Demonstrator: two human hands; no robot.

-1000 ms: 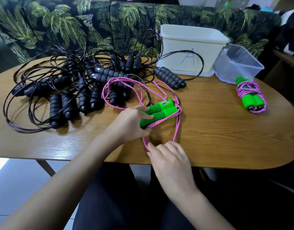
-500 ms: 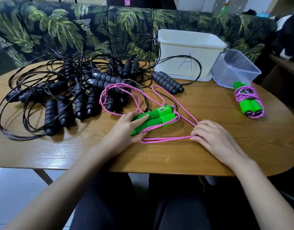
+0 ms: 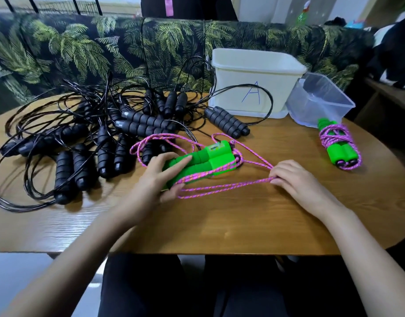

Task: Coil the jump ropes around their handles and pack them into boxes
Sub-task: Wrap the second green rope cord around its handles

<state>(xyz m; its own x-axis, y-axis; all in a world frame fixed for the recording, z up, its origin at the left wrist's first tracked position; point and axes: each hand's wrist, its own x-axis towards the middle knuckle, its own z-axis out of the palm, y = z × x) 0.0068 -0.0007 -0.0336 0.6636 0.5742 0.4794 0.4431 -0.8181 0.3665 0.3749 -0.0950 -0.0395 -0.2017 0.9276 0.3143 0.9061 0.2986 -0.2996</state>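
Observation:
Two green handles (image 3: 208, 160) lie side by side at the table's middle, and my left hand (image 3: 160, 177) grips their near ends. A pink cord (image 3: 226, 186) runs from them in loops to my right hand (image 3: 297, 179), which pinches the strands and holds them out to the right. More pink cord loops (image 3: 160, 139) lie behind the handles. A second green rope (image 3: 339, 145), coiled in pink cord, rests at the right. The white box marked A (image 3: 256, 88) and a clear box (image 3: 320, 101) stand at the back.
A tangle of black jump ropes with ribbed foam handles (image 3: 87, 138) covers the left half of the wooden table (image 3: 220, 225). One black pair (image 3: 228, 121) lies in front of the white box. A palm-print sofa (image 3: 105, 49) runs behind the table.
My right hand has carried the pink cord from the near edge out to the right, stretching the loops taut. My left hand has kept hold of the green handles.

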